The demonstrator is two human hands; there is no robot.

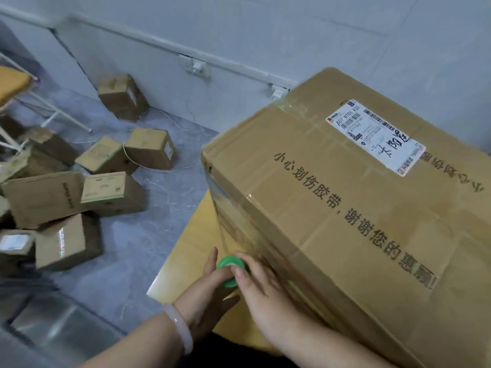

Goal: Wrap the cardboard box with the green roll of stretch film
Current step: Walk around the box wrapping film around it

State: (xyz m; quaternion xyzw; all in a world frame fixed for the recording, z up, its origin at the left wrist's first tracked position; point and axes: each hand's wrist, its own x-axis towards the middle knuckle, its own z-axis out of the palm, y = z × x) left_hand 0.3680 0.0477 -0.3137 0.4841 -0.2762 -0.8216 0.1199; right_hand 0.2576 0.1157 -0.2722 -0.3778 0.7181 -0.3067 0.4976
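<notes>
Green roll point(229, 269) upright beside cardboard box point(345, 208)

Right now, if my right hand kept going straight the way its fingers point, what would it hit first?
The right hand already touches the green roll with its fingertips. Straight on, it would probably slide along the film-covered side of the cardboard box, though depth here is hard to judge.

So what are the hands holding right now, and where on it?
Both hands, left and right, hold the green roll of stretch film by its top end, beside the cardboard box.
</notes>
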